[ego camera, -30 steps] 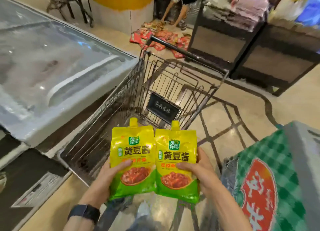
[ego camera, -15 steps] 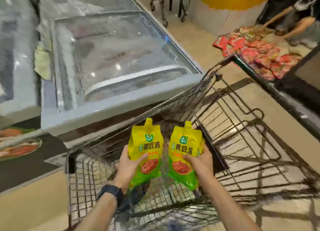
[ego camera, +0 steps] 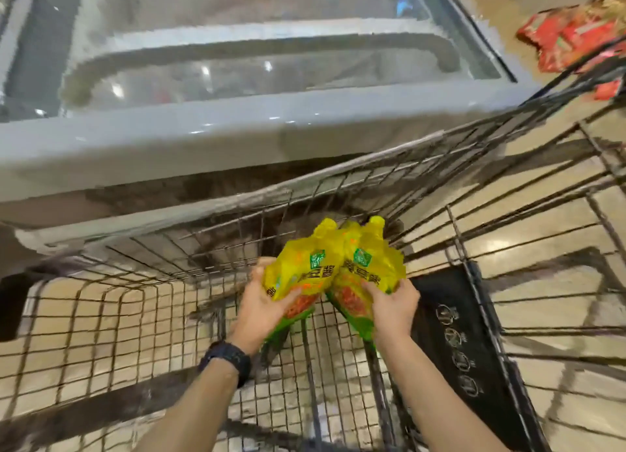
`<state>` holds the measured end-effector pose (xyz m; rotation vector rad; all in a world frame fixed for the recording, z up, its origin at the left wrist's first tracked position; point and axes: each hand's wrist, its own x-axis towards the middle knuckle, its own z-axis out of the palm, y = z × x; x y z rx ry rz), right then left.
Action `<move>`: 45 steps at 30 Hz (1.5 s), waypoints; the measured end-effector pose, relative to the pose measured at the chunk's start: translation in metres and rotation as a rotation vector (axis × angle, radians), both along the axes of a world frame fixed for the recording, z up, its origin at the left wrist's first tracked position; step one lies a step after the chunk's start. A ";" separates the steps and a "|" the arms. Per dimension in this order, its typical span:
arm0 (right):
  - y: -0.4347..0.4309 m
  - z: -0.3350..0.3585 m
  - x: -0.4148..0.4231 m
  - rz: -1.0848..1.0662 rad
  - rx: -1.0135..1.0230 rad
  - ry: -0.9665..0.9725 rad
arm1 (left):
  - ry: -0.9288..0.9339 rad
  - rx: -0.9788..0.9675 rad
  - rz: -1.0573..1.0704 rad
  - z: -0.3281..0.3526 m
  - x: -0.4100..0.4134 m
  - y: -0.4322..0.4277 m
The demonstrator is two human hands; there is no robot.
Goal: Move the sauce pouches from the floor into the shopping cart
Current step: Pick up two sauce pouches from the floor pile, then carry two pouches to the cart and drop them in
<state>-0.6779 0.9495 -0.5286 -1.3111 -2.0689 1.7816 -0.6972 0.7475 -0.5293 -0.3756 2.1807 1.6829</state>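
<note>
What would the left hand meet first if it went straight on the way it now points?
Probably the wire wall of the shopping cart beside the freezer. The left hand, gripping a yellow sauce pouch, points forward and down into the basket; depth is unclear.

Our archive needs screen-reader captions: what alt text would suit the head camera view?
The left hand and right hand each grip a yellow sauce pouch, left pouch and right pouch leaning together, over a wire shopping cart. A glass-topped freezer stands beyond the cart; red packets lie on the floor at upper right.
</note>
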 end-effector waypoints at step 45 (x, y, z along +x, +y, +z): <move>-0.398 0.396 0.147 1.724 1.234 0.316 | -0.087 -1.269 0.203 0.377 0.338 -0.388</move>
